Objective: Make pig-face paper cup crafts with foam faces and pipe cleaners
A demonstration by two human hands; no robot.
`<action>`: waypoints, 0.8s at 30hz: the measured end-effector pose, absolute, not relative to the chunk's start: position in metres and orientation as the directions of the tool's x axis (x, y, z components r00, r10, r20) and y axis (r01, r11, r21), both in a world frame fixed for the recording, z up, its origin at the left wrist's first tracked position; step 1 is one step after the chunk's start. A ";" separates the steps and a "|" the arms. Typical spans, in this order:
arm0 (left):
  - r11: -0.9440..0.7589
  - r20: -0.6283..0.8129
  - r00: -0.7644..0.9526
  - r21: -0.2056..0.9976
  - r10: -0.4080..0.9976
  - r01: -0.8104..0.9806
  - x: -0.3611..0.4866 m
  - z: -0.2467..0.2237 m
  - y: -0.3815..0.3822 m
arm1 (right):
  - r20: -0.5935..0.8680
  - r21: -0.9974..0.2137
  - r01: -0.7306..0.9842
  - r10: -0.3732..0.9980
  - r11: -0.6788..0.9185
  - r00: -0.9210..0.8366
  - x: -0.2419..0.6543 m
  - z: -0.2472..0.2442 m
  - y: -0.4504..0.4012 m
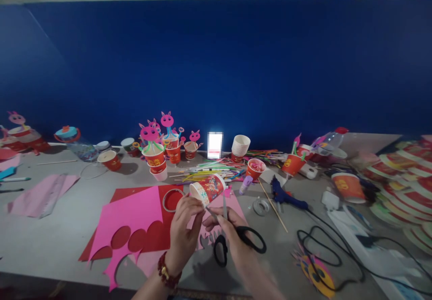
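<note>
A red and white paper cup is tilted on its side above the table, its open rim facing left. My left hand is closed on the cup's rim, with a beaded bracelet on the wrist. My right hand is closed around black-handled scissors, whose blades are apart and point up at the cup. One blade tip is near the rim. Under the hands lie cut pink paper and red paper. A roll of tape sits just left of the cup.
Cups with pink paper figures stand behind at the left. Colored pipe cleaners, stacked white cups and a glue stick are behind the hands. At the right are a blue glue gun, its cable, and a power strip.
</note>
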State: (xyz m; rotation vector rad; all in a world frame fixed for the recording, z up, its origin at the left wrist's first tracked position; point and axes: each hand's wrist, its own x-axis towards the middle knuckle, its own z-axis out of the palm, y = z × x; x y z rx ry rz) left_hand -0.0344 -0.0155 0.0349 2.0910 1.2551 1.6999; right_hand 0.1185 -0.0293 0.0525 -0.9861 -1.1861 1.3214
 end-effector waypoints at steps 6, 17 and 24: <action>-0.664 0.770 0.061 0.505 0.635 0.551 -0.038 0.031 -0.011 | -0.058 -0.922 -0.375 0.993 -0.093 -0.105 0.114 0.052 -0.030; -0.565 0.534 0.272 0.521 0.801 0.640 -0.053 0.059 -0.008 | 0.472 -0.565 0.531 0.776 0.631 -0.419 0.136 0.042 -0.014; -0.560 0.579 0.143 0.650 0.803 0.515 -0.043 0.041 -0.015 | 0.225 -0.935 0.212 0.939 0.283 -0.259 0.129 0.043 -0.019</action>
